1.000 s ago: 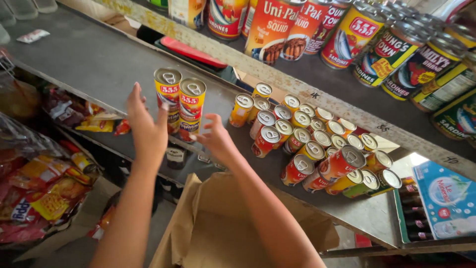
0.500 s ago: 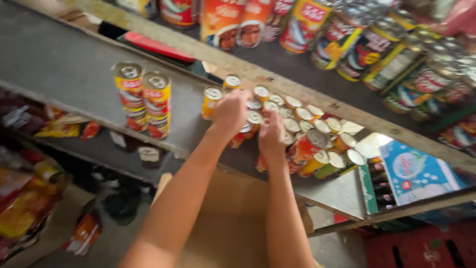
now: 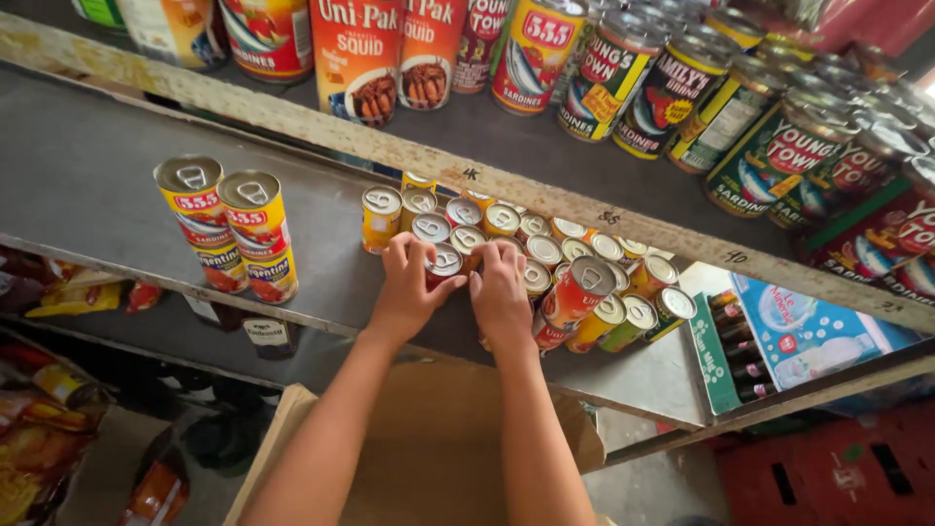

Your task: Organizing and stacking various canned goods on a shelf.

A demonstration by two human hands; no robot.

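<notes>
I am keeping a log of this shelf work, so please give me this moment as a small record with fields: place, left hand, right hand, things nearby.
place: grey metal shelf in a shop
left hand: grip on a small round tin can with a silver pull-tab lid
right hand: rests on the cluster of small tin cans, beside the left hand
nearby left: two stacks of tall yellow-and-red cans
below: open brown cardboard box

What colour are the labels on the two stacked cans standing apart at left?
Yellow with red, on the stacked cans, clearest in the head view.

Both hands, left hand (image 3: 407, 282) and right hand (image 3: 500, 292), clasp a small can (image 3: 445, 261) among shelved tins (image 3: 575, 282).
</notes>
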